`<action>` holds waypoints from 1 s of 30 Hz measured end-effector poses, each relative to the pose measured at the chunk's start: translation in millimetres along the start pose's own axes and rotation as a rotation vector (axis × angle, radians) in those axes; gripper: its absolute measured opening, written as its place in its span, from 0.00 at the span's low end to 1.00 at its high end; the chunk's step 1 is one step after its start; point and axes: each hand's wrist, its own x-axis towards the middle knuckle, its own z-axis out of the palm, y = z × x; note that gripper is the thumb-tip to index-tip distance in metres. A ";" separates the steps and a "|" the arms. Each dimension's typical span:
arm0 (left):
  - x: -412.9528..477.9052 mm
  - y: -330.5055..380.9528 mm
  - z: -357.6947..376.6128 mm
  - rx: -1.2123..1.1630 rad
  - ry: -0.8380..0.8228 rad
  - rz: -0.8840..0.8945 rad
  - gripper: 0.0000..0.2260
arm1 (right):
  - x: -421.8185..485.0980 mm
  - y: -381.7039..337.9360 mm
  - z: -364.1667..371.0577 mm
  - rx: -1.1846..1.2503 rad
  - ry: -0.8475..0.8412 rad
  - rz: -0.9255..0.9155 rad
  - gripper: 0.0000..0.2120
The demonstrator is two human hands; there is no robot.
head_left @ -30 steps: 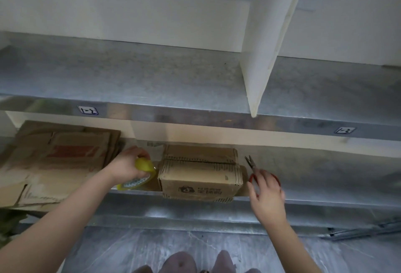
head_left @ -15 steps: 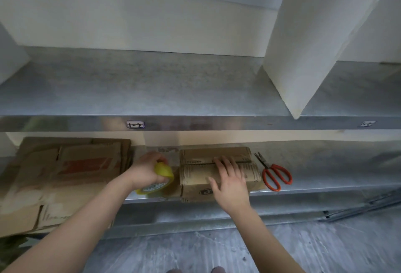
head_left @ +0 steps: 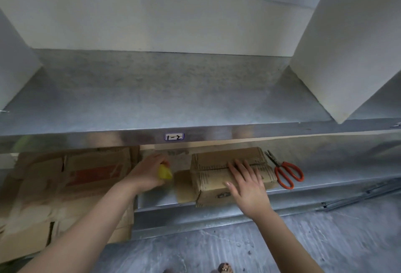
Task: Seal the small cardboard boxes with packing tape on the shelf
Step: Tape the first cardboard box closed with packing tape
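Pressure is being put on the top of the small cardboard box [head_left: 217,162] by the right hand [head_left: 247,182], which is being laid flat, fingers straight and spread, across the seam where the flaps are meeting. A second ago that hand was being drawn off the orange-handled scissors [head_left: 287,174]. They are now lying untouched on the lower shelf [head_left: 217,206], just to the outer side of it.

The left hand [head_left: 148,172] is being kept curled round the yellow roll of packing tape [head_left: 165,172]. A second ago the roll was being held against the end of the box. It is now being held a little apart from it, with bare shelf and a flat piece of cardboard [head_left: 183,186] showing between the two hands.

The box is sitting at the front edge of the shelf, under the right palm. No strip of tape is being made out on the cardboard, and whether one is already lying over the seam cannot be told.

The change is being read in one of two ways: the cutting is being left behind and tape is being smoothed down, or the flaps are being held shut for a first strip. A stack of flattened cartons [head_left: 76,175] is lying on the outer side of the left hand.
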 end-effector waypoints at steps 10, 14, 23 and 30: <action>-15.3 15.9 -12.6 -0.118 0.084 0.083 0.19 | -6.8 -37.7 -21.9 0.104 0.216 -0.079 0.23; -32.2 17.7 -14.3 -0.070 0.137 0.147 0.20 | -10.3 -90.9 -29.8 0.203 0.279 -0.173 0.19; -78.1 21.9 -5.7 -0.012 0.269 0.285 0.17 | -15.0 -154.2 -7.8 0.689 0.089 -0.076 0.11; -95.4 13.3 5.3 -0.006 0.203 0.254 0.23 | -27.0 -163.1 7.0 0.689 0.144 -0.094 0.06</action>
